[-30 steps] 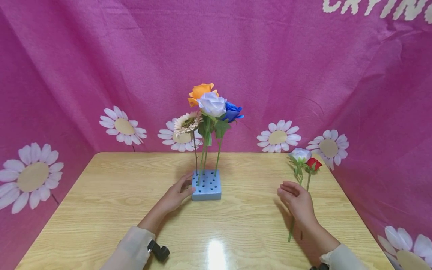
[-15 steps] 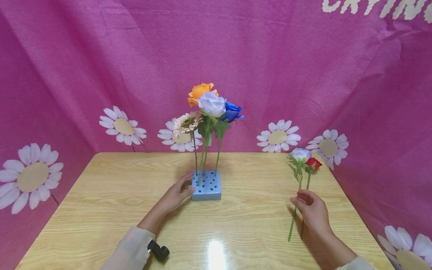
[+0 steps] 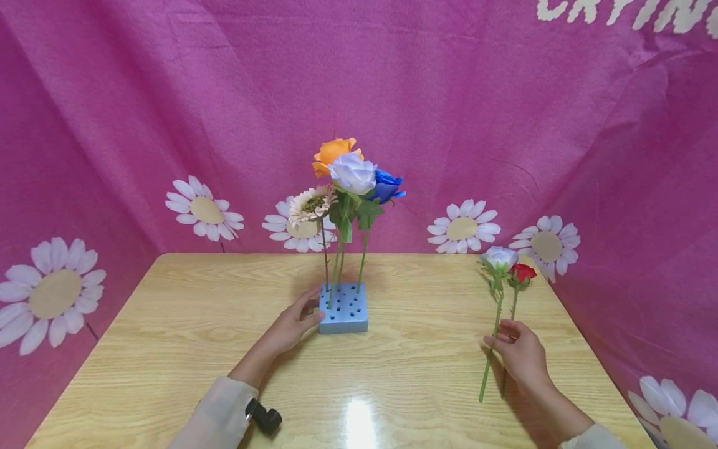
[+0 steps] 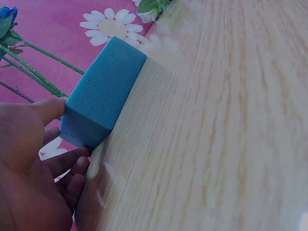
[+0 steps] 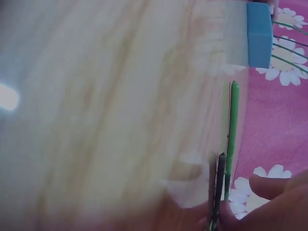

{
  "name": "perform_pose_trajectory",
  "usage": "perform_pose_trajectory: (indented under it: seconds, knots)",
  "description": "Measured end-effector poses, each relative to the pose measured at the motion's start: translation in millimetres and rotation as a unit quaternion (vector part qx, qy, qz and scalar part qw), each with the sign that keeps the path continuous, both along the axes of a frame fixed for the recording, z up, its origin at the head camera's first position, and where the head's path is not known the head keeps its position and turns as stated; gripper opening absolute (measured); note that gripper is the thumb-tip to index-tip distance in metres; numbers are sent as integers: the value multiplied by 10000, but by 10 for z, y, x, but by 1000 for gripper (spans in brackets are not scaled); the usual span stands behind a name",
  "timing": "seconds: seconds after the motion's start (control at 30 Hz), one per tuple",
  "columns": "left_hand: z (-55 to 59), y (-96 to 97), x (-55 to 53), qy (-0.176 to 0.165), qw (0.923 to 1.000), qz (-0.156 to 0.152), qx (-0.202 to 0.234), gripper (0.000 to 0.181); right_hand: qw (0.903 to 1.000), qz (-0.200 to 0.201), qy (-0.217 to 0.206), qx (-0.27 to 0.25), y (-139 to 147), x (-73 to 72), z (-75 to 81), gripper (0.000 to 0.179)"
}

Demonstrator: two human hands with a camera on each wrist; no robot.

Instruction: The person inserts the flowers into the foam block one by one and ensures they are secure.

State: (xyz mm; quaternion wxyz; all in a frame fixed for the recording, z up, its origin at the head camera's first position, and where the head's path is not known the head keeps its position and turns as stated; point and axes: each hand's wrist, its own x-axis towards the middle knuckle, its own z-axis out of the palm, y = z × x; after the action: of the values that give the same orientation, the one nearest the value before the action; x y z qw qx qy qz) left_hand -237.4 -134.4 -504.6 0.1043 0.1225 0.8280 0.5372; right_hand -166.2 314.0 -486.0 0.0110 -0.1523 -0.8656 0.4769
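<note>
A light blue foam block (image 3: pixel 344 325) with holes in its top stands at mid-table. An orange rose (image 3: pixel 335 156), a white rose (image 3: pixel 353 173), a blue rose (image 3: pixel 386 186) and a cream gerbera (image 3: pixel 310 207) stand upright in it. My left hand (image 3: pixel 290 327) holds the block's left side between thumb and fingers; the left wrist view shows the block (image 4: pixel 103 86) flat on the table. At right lie a second white rose (image 3: pixel 499 257) and a red rose (image 3: pixel 523 273). My right hand (image 3: pixel 521 354) is at their stems, thumb and fingers apart in the right wrist view.
The wooden table (image 3: pixel 224 293) reaches back to a magenta cloth (image 3: pixel 269 93) printed with large white daisies. A black device (image 3: pixel 263 416) sits at my left cuff. Light reflects off the table's front middle.
My right hand has moved right and toward me, onto the stems. The red rose's head has shifted slightly right. My left hand and the block have stayed put.
</note>
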Motion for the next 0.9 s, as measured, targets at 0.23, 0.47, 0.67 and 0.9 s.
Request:
perform_pose_trajectory:
  seconds: [0.23, 0.47, 0.67, 0.9]
  knots:
    - [17, -12, 13, 62, 9999, 7, -93, 65, 9966, 269, 79, 769, 19, -66, -21, 68]
    - [32, -24, 27, 119, 9997, 34, -193, 65, 9903, 593, 89, 1251, 28, -186, 0, 66]
    - [31, -19, 25, 176, 9996, 37, -217, 65, 9889, 692, -5, 1311, 63, -246, 1, 65]
    - [10, -7, 18, 140, 9997, 35, -185, 65, 9957, 713, -187, 553, 99, -281, 62, 66]
